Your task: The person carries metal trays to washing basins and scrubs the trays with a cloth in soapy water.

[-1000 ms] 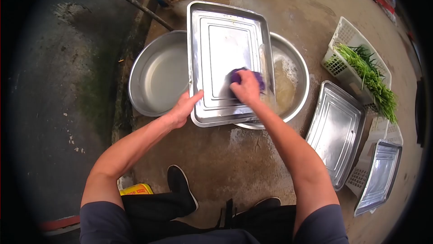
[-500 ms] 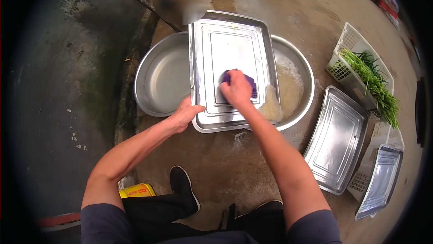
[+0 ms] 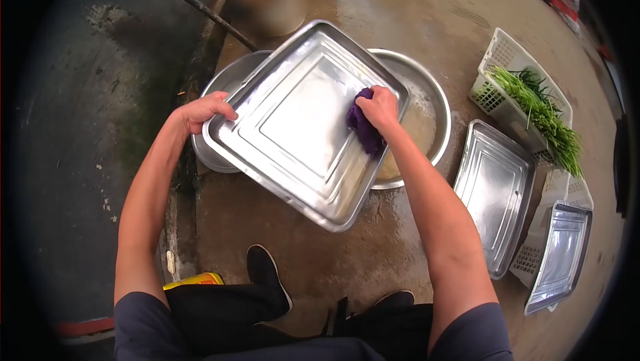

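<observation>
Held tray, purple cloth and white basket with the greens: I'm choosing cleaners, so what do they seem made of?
Held tray: metal, possibly stainless steel; smooth and shiny, from its bright reflections.
Purple cloth: fabric, matte, soft-looking where it bunches; fibre unclear.
White basket: probably plastic, dull, judging by its regular perforations.

The held tray (image 3: 293, 121) is silver, patterned with nested rectangular outlines, and the cloth (image 3: 365, 128) is deep purple. Silver, too, is the basin (image 3: 445, 108), its water (image 3: 418, 131) cloudy tan, while the white basket (image 3: 489, 96) has a pierced lattice pattern and its stalks (image 3: 537, 108) are bright green. The floor (image 3: 227, 221) is brown, the shoe (image 3: 265, 271) black with a pale sole edge (image 3: 285, 289), the sleeves (image 3: 473, 331) dark navy.
</observation>
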`<state>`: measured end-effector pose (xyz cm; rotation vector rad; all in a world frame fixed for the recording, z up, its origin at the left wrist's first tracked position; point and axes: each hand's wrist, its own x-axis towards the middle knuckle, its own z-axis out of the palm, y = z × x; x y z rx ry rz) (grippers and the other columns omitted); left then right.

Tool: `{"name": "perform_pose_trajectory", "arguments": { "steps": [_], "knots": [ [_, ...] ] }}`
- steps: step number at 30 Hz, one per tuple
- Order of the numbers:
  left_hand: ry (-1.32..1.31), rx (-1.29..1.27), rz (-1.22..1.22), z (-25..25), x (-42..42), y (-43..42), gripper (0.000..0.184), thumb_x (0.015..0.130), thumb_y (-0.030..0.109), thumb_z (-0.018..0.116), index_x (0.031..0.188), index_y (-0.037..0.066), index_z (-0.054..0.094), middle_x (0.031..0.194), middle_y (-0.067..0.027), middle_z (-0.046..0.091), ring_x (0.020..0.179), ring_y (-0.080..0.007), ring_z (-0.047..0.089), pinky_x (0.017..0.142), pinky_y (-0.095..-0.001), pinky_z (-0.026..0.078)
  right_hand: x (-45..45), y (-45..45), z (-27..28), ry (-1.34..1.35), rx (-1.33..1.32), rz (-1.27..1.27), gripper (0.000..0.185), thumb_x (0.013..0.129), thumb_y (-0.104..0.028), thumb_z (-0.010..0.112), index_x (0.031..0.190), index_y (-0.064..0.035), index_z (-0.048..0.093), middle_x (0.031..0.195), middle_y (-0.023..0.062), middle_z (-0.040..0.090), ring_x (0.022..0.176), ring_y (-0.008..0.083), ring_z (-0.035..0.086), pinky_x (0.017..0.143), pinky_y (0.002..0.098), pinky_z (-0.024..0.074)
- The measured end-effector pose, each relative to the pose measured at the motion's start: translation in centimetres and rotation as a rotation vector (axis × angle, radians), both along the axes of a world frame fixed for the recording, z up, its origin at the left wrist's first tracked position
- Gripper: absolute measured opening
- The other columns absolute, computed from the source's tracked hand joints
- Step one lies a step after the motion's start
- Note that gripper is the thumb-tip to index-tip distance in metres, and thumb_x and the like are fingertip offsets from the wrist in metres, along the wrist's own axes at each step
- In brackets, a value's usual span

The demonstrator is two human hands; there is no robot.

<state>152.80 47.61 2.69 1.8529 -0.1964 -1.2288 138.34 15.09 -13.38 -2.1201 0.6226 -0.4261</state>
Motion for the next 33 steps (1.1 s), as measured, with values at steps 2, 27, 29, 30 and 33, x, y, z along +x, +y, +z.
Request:
{"name": "perform_pose_trajectory", "arguments": {
  "steps": [2, 27, 29, 30, 33],
  "knots": [
    [0.003, 0.058, -0.014, -0.4, 0.6, -0.9, 0.041, 0.074, 0.006, 0.067, 0.112, -0.003, 0.057, 0.100, -0.0119, 0.066, 0.087, -0.0177, 0.066, 0.078, -0.0320, 0.056, -0.8, -0.7, -1.0, 0.134, -0.052, 0.026, 0.032, 0.065, -0.023, 0.061, 0.084, 0.0021, 0.066, 0.090, 0.0253, 0.066, 0.091, 0.0400, 0.063, 0.083, 0.0444, 0.0492],
    [-0.334, -0.102, 0.588, -9.5, -12.7, -1.1, 0.044, 0.082, 0.000, 0.047, 0.126, -0.003, 0.047, 0.117, -0.0147, 0.061, 0.106, -0.0218, 0.059, 0.091, -0.0336, 0.046, -3.8, 14.4, -0.2, -0.120, -0.048, 0.638, 0.028, 0.070, -0.025, 0.062, 0.086, -0.0025, 0.058, 0.089, 0.0193, 0.062, 0.086, 0.0372, 0.061, 0.075, 0.0454, 0.0496],
    [-0.370, -0.127, 0.515, -8.5, -11.1, -0.6, 0.046, 0.080, -0.002, 0.046, 0.126, -0.003, 0.047, 0.116, -0.0156, 0.061, 0.104, -0.0223, 0.060, 0.090, -0.0336, 0.047, -3.9, 14.6, 0.6, -0.133, 0.037, 0.583, 0.029, 0.071, -0.025, 0.062, 0.092, -0.0042, 0.057, 0.093, 0.0176, 0.062, 0.085, 0.0369, 0.061, 0.075, 0.0449, 0.0496],
    [-0.406, -0.152, 0.448, -8.1, -10.3, -0.5, 0.047, 0.078, -0.005, 0.045, 0.125, -0.004, 0.048, 0.114, -0.0165, 0.061, 0.103, -0.0228, 0.061, 0.089, -0.0335, 0.048, -3.6, 14.1, -0.2, -0.096, 0.021, 0.578, 0.032, 0.072, -0.025, 0.061, 0.097, -0.0052, 0.058, 0.098, 0.0166, 0.062, 0.089, 0.0362, 0.061, 0.077, 0.0447, 0.0497],
    [-0.501, -0.198, 0.411, -7.2, -8.8, -0.6, 0.049, 0.075, -0.007, 0.044, 0.124, -0.006, 0.048, 0.111, -0.0165, 0.062, 0.100, -0.0229, 0.061, 0.088, -0.0326, 0.048, -3.9, 11.4, -2.3, 0.000, -0.027, 0.414, 0.034, 0.073, -0.025, 0.061, 0.100, -0.0054, 0.057, 0.104, 0.0177, 0.061, 0.094, 0.0367, 0.060, 0.080, 0.0461, 0.0492]
  ]
}}
